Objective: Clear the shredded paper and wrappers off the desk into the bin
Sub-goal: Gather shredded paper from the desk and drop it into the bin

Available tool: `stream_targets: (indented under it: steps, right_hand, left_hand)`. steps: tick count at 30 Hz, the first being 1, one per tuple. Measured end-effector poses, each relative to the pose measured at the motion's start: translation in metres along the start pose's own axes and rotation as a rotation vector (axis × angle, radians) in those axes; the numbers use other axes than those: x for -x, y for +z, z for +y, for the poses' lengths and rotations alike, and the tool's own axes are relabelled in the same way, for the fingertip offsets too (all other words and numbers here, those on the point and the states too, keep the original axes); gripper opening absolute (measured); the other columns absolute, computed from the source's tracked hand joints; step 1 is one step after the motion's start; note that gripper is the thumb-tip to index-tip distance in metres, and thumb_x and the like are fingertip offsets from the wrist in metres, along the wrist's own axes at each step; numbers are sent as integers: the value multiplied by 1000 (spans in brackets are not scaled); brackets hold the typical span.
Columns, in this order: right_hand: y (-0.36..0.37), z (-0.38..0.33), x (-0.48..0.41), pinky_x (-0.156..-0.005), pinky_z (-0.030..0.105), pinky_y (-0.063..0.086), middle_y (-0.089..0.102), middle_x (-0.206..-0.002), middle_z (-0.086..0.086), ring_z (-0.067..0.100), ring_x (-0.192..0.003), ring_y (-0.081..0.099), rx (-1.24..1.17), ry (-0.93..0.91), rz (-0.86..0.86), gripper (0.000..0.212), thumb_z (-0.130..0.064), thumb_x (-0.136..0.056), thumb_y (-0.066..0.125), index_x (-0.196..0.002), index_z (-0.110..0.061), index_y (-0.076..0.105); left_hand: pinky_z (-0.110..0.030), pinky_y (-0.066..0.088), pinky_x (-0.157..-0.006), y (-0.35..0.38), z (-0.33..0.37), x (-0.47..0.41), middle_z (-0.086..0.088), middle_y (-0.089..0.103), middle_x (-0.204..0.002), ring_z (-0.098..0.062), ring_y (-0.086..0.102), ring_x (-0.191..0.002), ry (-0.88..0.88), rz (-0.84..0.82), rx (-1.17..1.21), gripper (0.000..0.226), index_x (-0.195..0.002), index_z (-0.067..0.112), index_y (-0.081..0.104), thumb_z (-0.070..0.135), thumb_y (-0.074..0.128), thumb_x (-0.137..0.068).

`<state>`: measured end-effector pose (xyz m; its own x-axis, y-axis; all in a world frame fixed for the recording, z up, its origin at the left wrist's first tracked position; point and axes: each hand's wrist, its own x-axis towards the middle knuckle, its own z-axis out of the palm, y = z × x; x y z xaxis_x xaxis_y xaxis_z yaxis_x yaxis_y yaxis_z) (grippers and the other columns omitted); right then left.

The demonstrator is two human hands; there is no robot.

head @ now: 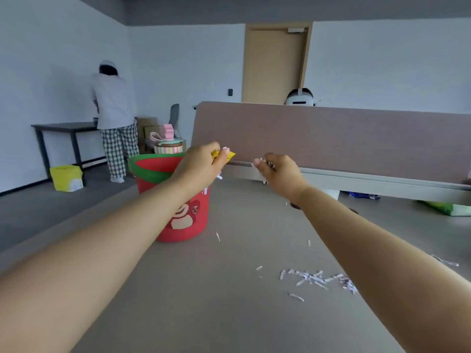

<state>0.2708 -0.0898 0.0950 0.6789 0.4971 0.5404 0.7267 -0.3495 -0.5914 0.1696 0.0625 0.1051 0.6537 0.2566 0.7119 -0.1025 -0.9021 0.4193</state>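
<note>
Operator: Where is the material lying?

Technician: The left hand (pixel 204 161) is pinching a yellow wrapper (pixel 225 155) at 12 o'clock, just right of the bin (pixel 188 225) at 11 o'clock. The right hand (pixel 277 169) is clenching shredded paper (pixel 261 175). Loose shreds (pixel 316 277) are lying on the desk (pixel 204 289) at 4 o'clock.

Operator: How is it handling?

Technician: Probably light, limp and scattering easily. Sweeping the strips together and pinching the heap from above is advisable.

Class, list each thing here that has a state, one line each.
left hand: gripping yellow wrapper
right hand: clutching paper shreds
bin: upright, open-topped
loose shreds: scattered on desk
door: shut
</note>
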Motion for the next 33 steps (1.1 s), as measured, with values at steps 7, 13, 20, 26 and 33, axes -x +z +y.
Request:
stream_targets:
  steps: [7,13,20,26,33]
  right_hand:
    - [43,-33,-50,-50,4,35,56,-58,4,16,-63,52,-140,-83,47,34,-27,-92,49,-62,-12,50]
    - [57,-50,-69,-56,20,38,60,-71,18,25,-68,52,-170,-137,97,33,-29,-92,48,-64,-11,49]
    - [73,-61,-77,-56,24,38,57,-63,15,26,-67,52,-200,-158,93,38,-29,-92,48,-76,4,56]
    - [96,-83,-97,-67,31,45,64,-78,29,37,-79,59,-250,-167,107,40,-28,-94,43,-87,10,56]
    - [123,-100,-110,-54,31,30,48,-65,9,23,-70,44,-208,-139,10,32,-23,-96,37,-80,1,48]
  left_hand:
    - [-31,29,-57,-34,-70,-64,-13,49,-66,-26,46,-68,-174,-72,-175,43,-70,4,50,42,45,-90]
    - [-26,44,-68,-38,-85,-63,-1,60,-86,-16,56,-79,-323,-737,-282,59,-90,18,63,70,37,-79]
    - [-23,49,-58,-36,-103,-63,-8,67,-93,-16,66,-72,-297,-490,-51,41,-90,9,62,36,31,-97]
    - [-31,48,-64,-48,-98,-55,-12,61,-65,-27,58,-58,-195,-159,-162,52,-74,1,61,37,31,-97]
    - [-25,50,-57,-70,-113,-34,-9,63,-62,-20,57,-50,-112,-26,-246,43,-65,7,58,37,45,-93]
